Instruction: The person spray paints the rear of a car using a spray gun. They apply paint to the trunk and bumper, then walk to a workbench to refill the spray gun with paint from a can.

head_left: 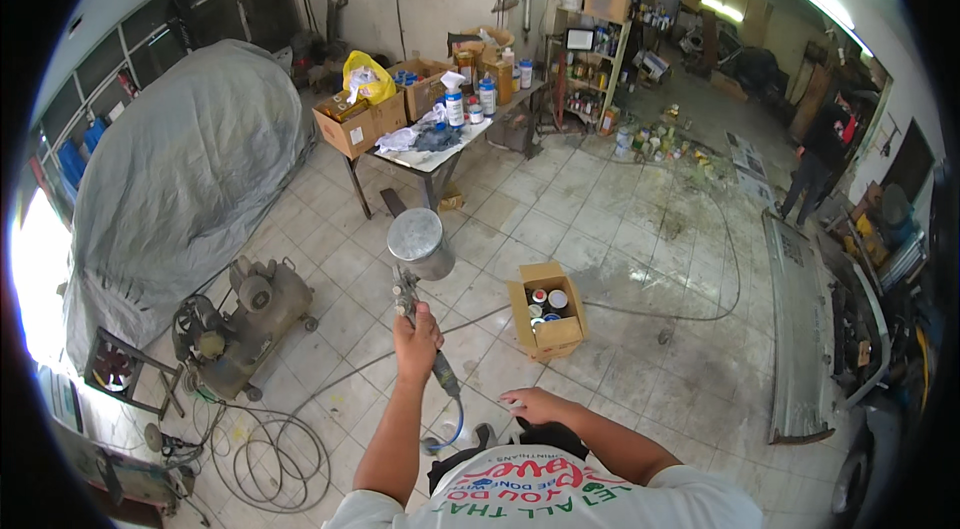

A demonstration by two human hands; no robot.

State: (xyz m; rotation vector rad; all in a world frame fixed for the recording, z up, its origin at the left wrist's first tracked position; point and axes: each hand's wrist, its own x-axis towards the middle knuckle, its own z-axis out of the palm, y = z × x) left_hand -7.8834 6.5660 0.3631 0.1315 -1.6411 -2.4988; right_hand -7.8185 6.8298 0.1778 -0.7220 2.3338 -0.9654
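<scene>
My left hand (417, 337) is wrapped round the grip of a spray gun (403, 291), held out in front of me above the tiled floor. A round metal paint cup (421, 241) with a lid is fixed on the gun. From the bottom of its handle a blue air hose (460, 417) curves down toward my feet. Close to my waist is my right hand (540, 406), its fingers curled in. A small pale bit shows at its fingertips, too small to name. Beyond that hand, an open cardboard box (548, 341) with several cans stands on the floor.
An air compressor (245, 314) and coiled hose (270, 459) lie left, beside a covered car (190, 159). Bottles and boxes crowd a table (440, 157) ahead. A hose crosses the floor. A vehicle panel (800, 329) lies right; another person (822, 154) stands far right.
</scene>
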